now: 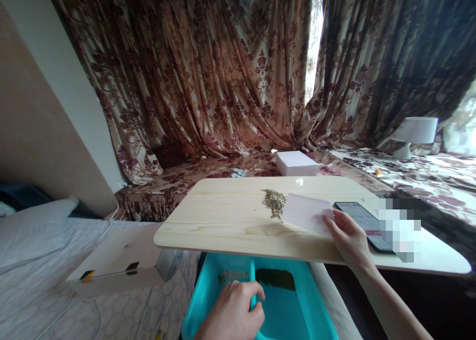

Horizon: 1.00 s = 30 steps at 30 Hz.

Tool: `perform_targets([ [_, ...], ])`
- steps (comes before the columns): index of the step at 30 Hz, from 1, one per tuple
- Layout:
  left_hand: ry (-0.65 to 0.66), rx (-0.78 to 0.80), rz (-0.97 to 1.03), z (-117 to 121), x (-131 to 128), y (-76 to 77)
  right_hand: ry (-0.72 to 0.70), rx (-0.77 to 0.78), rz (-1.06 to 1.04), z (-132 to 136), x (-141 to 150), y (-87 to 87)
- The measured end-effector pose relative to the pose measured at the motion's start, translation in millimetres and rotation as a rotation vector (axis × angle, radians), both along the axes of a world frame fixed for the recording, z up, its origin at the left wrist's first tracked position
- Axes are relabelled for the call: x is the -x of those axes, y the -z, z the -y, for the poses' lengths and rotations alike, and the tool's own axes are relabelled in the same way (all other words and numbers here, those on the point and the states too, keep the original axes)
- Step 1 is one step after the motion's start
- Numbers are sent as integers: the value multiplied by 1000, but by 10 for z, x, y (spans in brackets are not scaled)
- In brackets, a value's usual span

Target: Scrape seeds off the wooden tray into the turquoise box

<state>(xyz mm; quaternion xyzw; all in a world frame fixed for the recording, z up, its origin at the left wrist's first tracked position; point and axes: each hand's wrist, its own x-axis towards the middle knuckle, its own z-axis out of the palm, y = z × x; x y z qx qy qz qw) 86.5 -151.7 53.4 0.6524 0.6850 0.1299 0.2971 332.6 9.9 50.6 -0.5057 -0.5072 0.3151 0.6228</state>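
Observation:
My right hand (pixel 349 236) grips the right edge of a thin white card-like sheet (pixel 307 212), tilted low over the wooden board. Against the sheet's left edge lies a loose pile of small greenish-brown grains or seeds (pixel 274 202). Below the board's near edge is a turquoise bin (pixel 312 300) split by a divider. My left hand (pixel 236 307) is closed round that divider, thumb and forefinger curled about it. Dark green grains (pixel 277 279) fill the far end of the right compartment; a few pale and dark bits (pixel 233 275) lie in the left one.
The light wooden board (pixel 208 216) has rounded corners. A dark phone (pixel 366 226) lies on it beside my right hand, near a blurred-out patch. Behind stands a white box (pixel 296 162); a flat white carton (pixel 119 255) rests at left. A white lamp (pixel 418 130) stands far right.

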Motion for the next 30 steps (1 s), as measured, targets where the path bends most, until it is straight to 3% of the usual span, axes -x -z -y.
perform_targets([
  [14,10,-41,-5,-21,8,-7,35,41,-30,-8,-3,20],
  [22,34,-52,9,-20,-24,-103,-1,-5,4,13,-8,-16],
  [30,20,-46,4,-18,-22,-68,-66,-64,-23,-61,-19,86],
])
